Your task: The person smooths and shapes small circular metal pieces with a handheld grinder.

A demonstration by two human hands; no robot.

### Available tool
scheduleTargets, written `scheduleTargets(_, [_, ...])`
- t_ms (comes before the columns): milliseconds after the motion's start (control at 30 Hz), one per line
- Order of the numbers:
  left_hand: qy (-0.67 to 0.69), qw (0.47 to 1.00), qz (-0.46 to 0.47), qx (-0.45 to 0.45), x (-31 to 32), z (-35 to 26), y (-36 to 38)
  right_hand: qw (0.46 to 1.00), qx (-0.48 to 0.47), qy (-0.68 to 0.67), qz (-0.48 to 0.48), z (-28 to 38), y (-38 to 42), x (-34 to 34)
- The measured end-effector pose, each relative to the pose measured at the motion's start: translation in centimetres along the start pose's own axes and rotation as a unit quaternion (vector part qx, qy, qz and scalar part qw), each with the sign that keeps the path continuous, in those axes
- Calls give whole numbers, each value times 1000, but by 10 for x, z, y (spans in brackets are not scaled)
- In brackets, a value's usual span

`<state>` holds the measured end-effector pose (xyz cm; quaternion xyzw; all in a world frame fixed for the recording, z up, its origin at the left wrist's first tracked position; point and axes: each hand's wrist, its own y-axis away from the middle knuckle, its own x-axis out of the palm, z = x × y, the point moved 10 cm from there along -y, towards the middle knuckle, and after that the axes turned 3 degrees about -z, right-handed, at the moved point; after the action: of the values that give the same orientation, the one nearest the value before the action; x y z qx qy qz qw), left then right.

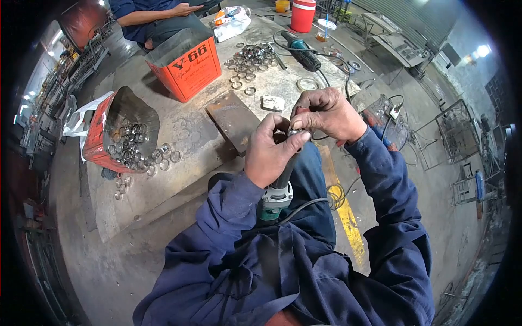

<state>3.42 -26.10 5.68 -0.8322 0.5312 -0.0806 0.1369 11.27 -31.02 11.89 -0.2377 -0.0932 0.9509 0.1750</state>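
Your left hand grips the grinder over your lap. Your right hand pinches something small at its tip; I cannot tell what. Keep both hands steady and fingers tight.

A green-and-grey power tool stands nearly upright against the person's lap, its dark neck rising into both hands, its grey cord trailing from its lower body.

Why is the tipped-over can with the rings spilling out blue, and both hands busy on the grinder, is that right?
Not quite: the head view shows the tipped can is orange-red, not blue. Rings do spill from it, and the left hand and right hand are both on the grinder.
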Motion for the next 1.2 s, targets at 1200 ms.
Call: scheduleTargets(1200, [152,987,17,-46,-7,0,10,995,-24,-65,69,9,-4,17])
